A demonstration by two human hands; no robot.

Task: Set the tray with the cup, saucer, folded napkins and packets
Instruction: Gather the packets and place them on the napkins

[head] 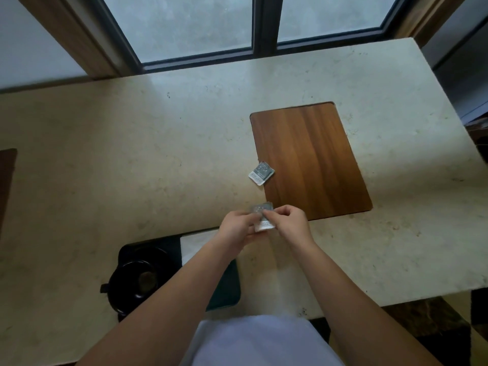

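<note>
Two hands, left (235, 226) & right (290, 222), pinch one packet (262, 216) above counter, beyond tray (224, 289). Second packet (261, 173) loose at wood inlay (309, 159) edge. Risk: thin sachet slips from fingertip grip.

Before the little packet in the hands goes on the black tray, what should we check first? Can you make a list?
1. Packet held firmly by both the left hand and the right hand: ok.
2. Tray close enough to reach: ok, it lies just under the forearms.
3. Cup already on the tray: ok.
4. White napkin on the tray: ok; how it is folded, cannot tell.
5. Second packet on the tray: not ok, it lies at the wooden board's edge.
6. Free spot left on the tray: cannot tell, arms hide it.
</note>
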